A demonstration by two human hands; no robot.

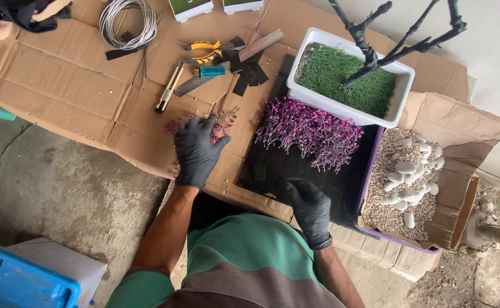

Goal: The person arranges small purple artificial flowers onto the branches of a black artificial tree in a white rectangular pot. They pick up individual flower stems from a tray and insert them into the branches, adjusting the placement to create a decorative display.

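Left hand (196,149), black-gloved, fingers spread flat onto loose purple sprigs (220,126) on the cardboard (73,85), at 9 o'clock of the black board (301,177). Right hand (310,208) grips the board's near edge. Risk: tilting the board could spill the purple flower cluster (310,131) lying on it. White planter (398,85) at 12 holds fake grass and a black wire tree (387,45); purple tray (375,228) at 3 holds gravel with white pebbles (407,179).

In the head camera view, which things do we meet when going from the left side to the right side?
Blue plastic crate → coil of wire → left hand on small purple sprigs → right hand → purple sprig cluster on black board → tray of pebbles.
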